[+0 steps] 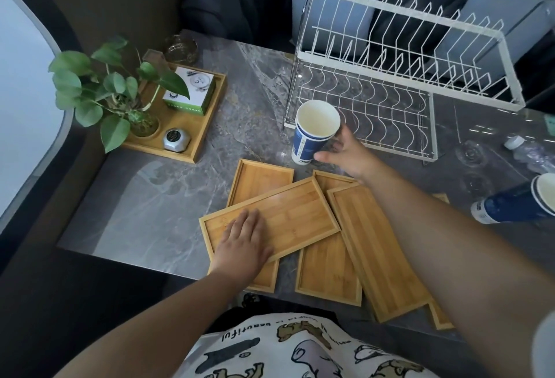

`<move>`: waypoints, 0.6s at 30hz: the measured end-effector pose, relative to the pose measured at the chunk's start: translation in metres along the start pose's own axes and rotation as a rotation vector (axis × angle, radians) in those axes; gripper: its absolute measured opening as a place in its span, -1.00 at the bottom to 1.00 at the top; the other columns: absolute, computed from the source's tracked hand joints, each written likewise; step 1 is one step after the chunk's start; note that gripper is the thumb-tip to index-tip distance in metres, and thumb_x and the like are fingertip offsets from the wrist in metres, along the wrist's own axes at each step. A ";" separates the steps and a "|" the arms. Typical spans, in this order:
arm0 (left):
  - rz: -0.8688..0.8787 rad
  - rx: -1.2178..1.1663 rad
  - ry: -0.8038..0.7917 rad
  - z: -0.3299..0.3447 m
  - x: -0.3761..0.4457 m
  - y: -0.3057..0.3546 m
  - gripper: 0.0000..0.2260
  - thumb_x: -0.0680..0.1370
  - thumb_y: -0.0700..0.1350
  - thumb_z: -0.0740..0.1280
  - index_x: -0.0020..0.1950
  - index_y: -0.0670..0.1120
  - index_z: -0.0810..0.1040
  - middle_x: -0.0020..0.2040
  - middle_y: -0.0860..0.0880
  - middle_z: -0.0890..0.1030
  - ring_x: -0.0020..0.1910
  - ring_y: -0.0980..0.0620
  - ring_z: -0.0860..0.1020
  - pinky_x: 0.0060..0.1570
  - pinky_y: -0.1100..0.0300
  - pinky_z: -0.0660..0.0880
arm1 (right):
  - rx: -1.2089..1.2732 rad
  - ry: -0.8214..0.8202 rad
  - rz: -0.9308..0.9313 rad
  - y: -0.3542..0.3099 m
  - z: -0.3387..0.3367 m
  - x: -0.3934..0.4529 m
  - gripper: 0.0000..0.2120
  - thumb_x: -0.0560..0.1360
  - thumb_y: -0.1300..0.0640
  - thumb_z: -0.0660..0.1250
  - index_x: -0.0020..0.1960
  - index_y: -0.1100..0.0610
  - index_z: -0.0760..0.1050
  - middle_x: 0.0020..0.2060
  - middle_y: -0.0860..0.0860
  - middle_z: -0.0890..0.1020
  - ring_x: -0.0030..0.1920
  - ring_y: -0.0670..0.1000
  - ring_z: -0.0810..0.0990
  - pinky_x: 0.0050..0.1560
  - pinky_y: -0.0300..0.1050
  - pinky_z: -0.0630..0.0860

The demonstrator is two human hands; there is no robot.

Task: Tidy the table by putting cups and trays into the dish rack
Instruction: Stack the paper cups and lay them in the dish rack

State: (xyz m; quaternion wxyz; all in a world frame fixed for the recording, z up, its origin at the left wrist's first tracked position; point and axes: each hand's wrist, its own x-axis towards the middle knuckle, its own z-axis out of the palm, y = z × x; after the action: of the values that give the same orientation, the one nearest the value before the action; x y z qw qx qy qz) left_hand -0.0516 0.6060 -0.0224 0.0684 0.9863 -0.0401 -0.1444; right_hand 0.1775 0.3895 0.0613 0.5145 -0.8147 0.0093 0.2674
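Observation:
My right hand (345,154) grips a stack of blue and white paper cups (312,134), upright, just in front of the white wire dish rack (399,83). The rack has two tiers and nothing in it. Several bamboo trays lie overlapping on the grey marble table (156,194). The topmost tray (282,218) lies crosswise, and my left hand (243,242) rests flat on its near left end, fingers together. Another tray (378,245) runs under my right forearm. A second stack of blue cups (516,200) lies on its side at the right.
A larger wooden tray (192,125) at the left holds a potted plant (105,89), a green and white box (192,89) and a silver tin (177,140). A glass ashtray (180,47) sits behind it. A plastic bottle (531,152) lies at the right. Sofa cushions are beyond the rack.

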 end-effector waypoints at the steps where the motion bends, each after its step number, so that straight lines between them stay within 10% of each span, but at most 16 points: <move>1: 0.000 0.003 0.001 0.000 0.000 0.000 -0.36 0.61 0.27 -0.07 0.59 -0.06 -0.02 0.62 -0.06 -0.01 0.58 -0.06 -0.09 0.50 0.00 -0.14 | -0.009 0.030 -0.008 0.002 0.005 0.001 0.13 0.10 -0.09 0.60 0.52 -0.18 0.05 0.48 -0.09 0.32 0.43 -0.06 0.31 0.46 0.18 0.24; 18: -0.007 -0.002 -0.040 -0.006 0.001 0.003 -0.36 0.61 0.26 -0.07 0.59 -0.07 -0.05 0.62 -0.07 -0.06 0.58 -0.07 -0.13 0.50 -0.01 -0.14 | -0.034 0.354 -0.130 -0.001 0.020 0.004 -0.26 0.29 0.11 0.58 0.37 0.07 0.31 0.20 -0.03 0.56 0.21 0.01 0.55 0.25 0.01 0.48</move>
State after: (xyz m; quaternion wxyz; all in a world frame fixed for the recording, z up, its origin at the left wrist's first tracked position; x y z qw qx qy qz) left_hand -0.0492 0.6038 -0.0168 0.0682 0.9833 -0.0380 -0.1645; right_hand 0.1730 0.4086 0.0538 0.5072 -0.8564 0.0427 0.0861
